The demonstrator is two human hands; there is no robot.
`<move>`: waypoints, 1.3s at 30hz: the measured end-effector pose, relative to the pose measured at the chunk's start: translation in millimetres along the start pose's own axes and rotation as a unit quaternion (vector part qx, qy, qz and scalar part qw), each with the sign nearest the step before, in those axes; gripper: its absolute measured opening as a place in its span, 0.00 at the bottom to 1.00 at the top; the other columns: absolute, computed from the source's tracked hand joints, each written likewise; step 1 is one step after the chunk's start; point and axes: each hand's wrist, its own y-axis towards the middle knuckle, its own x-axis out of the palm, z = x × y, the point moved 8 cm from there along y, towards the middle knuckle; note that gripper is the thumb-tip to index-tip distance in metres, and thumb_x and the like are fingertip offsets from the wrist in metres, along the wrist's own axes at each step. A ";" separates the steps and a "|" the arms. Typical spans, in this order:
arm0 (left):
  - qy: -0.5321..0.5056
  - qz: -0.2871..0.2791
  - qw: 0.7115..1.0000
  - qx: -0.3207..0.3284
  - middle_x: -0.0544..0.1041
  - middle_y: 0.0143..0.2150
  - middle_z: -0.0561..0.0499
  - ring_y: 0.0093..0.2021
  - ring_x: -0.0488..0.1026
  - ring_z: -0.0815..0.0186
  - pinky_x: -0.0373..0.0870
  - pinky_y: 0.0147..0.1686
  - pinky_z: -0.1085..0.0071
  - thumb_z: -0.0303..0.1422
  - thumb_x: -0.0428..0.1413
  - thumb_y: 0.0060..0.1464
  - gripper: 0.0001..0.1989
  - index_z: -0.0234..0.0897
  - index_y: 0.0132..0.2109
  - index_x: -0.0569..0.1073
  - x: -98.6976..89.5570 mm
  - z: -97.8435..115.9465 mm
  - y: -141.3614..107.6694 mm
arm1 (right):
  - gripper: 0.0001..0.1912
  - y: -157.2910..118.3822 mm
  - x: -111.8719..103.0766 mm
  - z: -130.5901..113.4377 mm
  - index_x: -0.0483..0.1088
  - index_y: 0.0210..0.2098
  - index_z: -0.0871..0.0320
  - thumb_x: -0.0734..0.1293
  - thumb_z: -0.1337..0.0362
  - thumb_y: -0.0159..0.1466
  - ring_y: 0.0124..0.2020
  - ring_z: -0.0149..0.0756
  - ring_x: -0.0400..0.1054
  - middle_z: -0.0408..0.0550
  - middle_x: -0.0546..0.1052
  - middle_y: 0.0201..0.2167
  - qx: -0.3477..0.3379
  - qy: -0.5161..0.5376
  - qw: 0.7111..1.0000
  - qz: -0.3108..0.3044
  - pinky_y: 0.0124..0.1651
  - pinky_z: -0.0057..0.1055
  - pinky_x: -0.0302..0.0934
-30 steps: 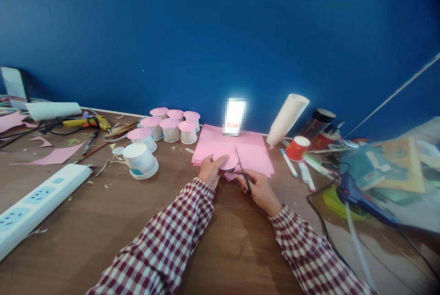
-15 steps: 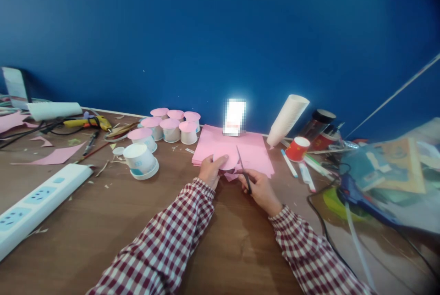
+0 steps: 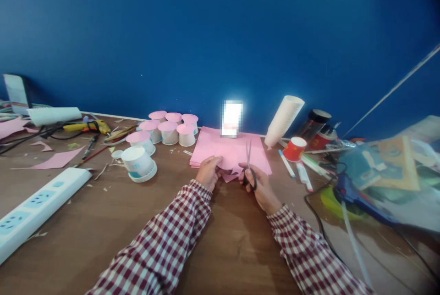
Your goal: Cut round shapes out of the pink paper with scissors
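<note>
Near the middle, my left hand (image 3: 208, 173) pinches a piece of pink paper (image 3: 228, 157) with a rounded edge. Dark-handled scissors (image 3: 249, 159) are in my right hand (image 3: 260, 187), their blades pointing up and slightly apart, just right of the paper. Behind both hands lies a stack of larger pink sheets (image 3: 202, 144). Left of the stack stand several paper cups topped with pink discs (image 3: 167, 126). Closer to me is a white cup (image 3: 136, 161) without a disc.
A white power strip (image 3: 41, 205) lies at the left, a yellow glue gun (image 3: 87, 126) behind it. Stacked white cups (image 3: 285, 118) lean by the blue wall. A red cup (image 3: 294, 149), markers (image 3: 287, 163) and a blue glue gun (image 3: 360, 203) are at the right.
The scissors have shifted right, off the paper's edge, and their blades now point more straight up. My right hand has turned with them. The view has shifted slightly.
</note>
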 end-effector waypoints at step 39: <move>0.386 0.218 0.852 0.278 0.76 0.31 0.47 0.29 0.71 0.66 0.68 0.31 0.71 0.28 0.57 0.43 0.13 0.31 0.39 0.74 -66.3 92.4 8.9 | 0.27 1.1 -104.5 -31.7 0.65 0.52 0.61 0.68 0.54 0.57 0.40 0.39 0.69 0.54 0.74 0.42 -0.171 -0.148 0.892 0.392 0.40 0.33 0.65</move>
